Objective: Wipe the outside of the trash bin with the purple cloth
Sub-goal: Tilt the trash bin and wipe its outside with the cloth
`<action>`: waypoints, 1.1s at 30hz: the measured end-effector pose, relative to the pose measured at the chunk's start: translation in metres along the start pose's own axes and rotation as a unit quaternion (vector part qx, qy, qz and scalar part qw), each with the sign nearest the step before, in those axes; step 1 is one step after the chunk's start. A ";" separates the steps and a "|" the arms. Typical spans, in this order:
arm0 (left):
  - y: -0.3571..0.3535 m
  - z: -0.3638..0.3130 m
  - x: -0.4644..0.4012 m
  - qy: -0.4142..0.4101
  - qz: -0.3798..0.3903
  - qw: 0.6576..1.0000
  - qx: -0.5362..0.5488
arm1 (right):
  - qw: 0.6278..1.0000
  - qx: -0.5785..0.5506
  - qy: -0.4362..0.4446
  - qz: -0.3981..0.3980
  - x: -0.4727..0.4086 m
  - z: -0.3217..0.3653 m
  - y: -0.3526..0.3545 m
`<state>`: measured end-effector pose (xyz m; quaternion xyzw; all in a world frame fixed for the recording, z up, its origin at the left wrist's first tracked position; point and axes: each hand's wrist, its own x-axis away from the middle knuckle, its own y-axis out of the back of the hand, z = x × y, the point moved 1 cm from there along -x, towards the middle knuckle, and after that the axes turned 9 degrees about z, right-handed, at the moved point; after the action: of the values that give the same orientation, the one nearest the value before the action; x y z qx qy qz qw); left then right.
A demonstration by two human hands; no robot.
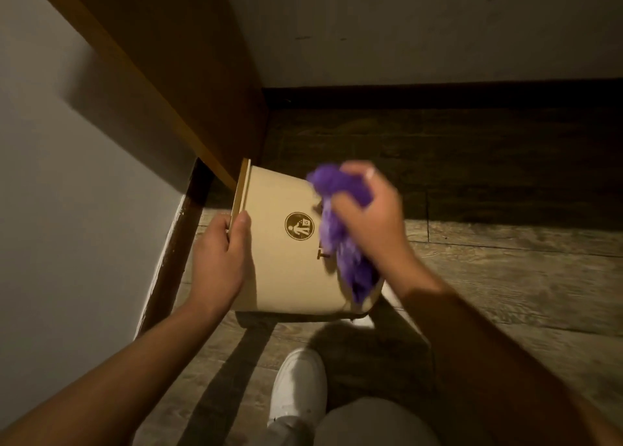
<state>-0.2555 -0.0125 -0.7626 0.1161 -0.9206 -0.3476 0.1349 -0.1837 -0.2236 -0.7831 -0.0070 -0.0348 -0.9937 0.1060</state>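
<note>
A beige trash bin point(283, 270) lies tipped on its side above the wooden floor, its rim pointing left and a round brown litter symbol on its upper face. My left hand point(220, 260) grips the bin at the rim, thumb on the outer wall. My right hand point(365, 216) is closed on a bunched purple cloth point(340, 240), which hangs against the bin's right part, toward its base. The cloth hides part of the dark lettering on the bin.
A wooden furniture panel point(161, 84) slants down from the upper left, ending just above the bin's rim. A white wall point(67, 192) with a dark baseboard is at left. My white shoe point(298, 385) rests on the plank floor point(505, 277) below the bin.
</note>
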 end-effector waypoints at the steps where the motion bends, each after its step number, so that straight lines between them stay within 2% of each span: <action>1: 0.000 -0.001 0.002 -0.006 -0.002 1.000 -0.002 | 0.999 -0.010 -0.018 -0.048 -0.029 0.003 0.008; 3: -0.001 -0.005 0.006 -0.030 -0.002 1.000 0.000 | 0.995 0.003 -0.075 -0.065 -0.076 0.003 0.017; 7: 0.003 -0.008 0.014 -0.090 -0.001 0.996 0.003 | 0.976 0.145 -0.162 0.028 -0.092 -0.044 0.016; 9: 0.004 -0.003 0.016 -0.091 -0.009 0.996 -0.001 | 0.972 0.162 -0.169 0.037 -0.079 -0.059 0.019; 11: 0.002 0.004 0.017 -0.079 -0.012 0.997 -0.005 | 0.974 0.169 -0.153 -0.009 -0.060 -0.068 0.024; 14: -0.003 0.016 0.020 -0.040 -0.008 0.999 0.017 | 0.977 0.185 -0.075 -0.074 -0.007 -0.071 0.015; 17: -0.004 0.031 0.016 0.006 -0.008 1.000 0.029 | 0.976 0.218 -0.014 -0.019 0.046 -0.061 -0.013; 20: 0.001 0.043 0.012 0.015 -0.004 1.000 0.010 | 0.973 0.221 0.022 0.059 0.073 -0.055 -0.020; 21: 0.003 0.046 0.012 0.012 -0.008 1.000 -0.001 | 0.977 0.197 0.003 0.083 0.076 -0.053 -0.014; 23: 0.007 0.050 0.014 0.004 -0.016 1.000 -0.017 | 0.987 0.061 -0.085 0.121 0.071 -0.047 0.005; 24: 0.008 0.052 0.015 0.002 -0.018 1.000 -0.018 | 0.989 -0.005 -0.108 0.106 0.060 -0.046 0.016; 26: 0.007 0.053 0.020 0.001 -0.019 1.000 -0.012 | 0.989 -0.053 -0.134 -0.028 0.019 -0.048 0.041; 27: 0.006 0.052 0.023 0.001 -0.019 1.000 -0.006 | 0.983 -0.059 -0.151 -0.090 -0.007 -0.050 0.054; 28: 0.005 0.051 0.025 0.004 -0.018 1.000 0.002 | 0.975 -0.068 -0.178 -0.113 -0.029 -0.052 0.062; 30: 0.003 0.045 0.026 0.001 -0.014 1.000 0.014 | 0.965 -0.077 -0.236 -0.084 -0.057 -0.061 0.058; 33: -0.001 0.035 0.024 -0.016 0.001 1.000 0.007 | 0.965 0.105 -0.238 -0.020 -0.054 -0.074 0.029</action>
<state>-0.2894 0.0007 -0.7844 0.1109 -0.9252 -0.3425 0.1199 -0.1251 -0.2452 -0.8558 -0.2314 -0.1631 -0.9562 0.0747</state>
